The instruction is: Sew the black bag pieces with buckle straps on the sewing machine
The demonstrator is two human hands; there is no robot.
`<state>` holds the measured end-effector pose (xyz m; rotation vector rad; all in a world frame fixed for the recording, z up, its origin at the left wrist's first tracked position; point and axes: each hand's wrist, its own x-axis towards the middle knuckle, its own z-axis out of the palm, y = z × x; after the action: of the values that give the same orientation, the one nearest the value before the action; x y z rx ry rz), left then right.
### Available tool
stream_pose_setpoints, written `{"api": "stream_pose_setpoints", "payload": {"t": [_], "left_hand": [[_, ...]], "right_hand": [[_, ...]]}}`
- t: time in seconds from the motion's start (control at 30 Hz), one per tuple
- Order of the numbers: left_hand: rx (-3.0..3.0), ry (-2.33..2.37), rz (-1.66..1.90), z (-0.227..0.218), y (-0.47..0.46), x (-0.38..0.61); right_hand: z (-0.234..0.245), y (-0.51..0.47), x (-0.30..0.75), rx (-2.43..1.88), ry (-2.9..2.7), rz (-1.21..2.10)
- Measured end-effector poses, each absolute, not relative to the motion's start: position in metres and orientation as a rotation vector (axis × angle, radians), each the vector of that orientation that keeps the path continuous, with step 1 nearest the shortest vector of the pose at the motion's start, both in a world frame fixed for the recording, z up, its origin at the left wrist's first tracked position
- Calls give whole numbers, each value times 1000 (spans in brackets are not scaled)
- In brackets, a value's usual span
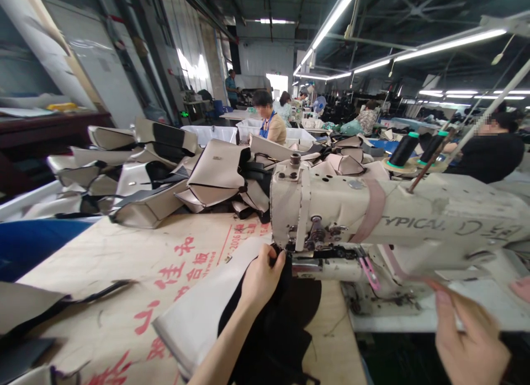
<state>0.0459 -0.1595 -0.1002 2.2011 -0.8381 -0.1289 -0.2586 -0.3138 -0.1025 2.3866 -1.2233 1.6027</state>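
My left hand (265,277) is closed in a pinch on the edge of a bag piece (194,313), pale outside with black lining (277,330), right beside the sewing head. The sewing machine (331,208) is cream-coloured, with a narrow cylinder arm (318,268) at the level of the pinched edge. Part of the piece hangs dark below my wrist. Off to the right, apart from the bag piece, my right hand (467,330) is lifted in front of the machine base. Motion smears its fingers, so whether they hold anything cannot be made out.
A plywood board (136,274) with red lettering forms the work surface. Behind it lies a heap of pale and black bags (215,170). Black thread spools (403,149) stand behind the machine. Other people sit farther back, one in a black top (488,150) at right.
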Motion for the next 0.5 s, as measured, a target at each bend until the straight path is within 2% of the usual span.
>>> {"api": "stream_pose_setpoints", "payload": {"t": [0.07, 0.13, 0.2, 0.27, 0.4, 0.5], "left_hand": [[2189, -835, -125, -100, -160, 46], [2184, -830, -124, -100, -160, 46], [2186, -832, -134, -100, -159, 46], [2191, -833, -137, -100, -159, 46], [2173, -834, -138, -101, -161, 49], [2144, -831, -149, -104, -163, 54]], "right_hand": [[-110, -275, -214, 2728, -1425, 1757], [-122, -240, -161, 3436, -1603, 1508], [-132, -217, -112, 3786, -1670, 1398], [-136, -206, -77, 3835, -1692, 1495], [-138, -200, -51, 3592, -1853, 1893], [-140, -200, -49, 3497, -1972, 2006]]}}
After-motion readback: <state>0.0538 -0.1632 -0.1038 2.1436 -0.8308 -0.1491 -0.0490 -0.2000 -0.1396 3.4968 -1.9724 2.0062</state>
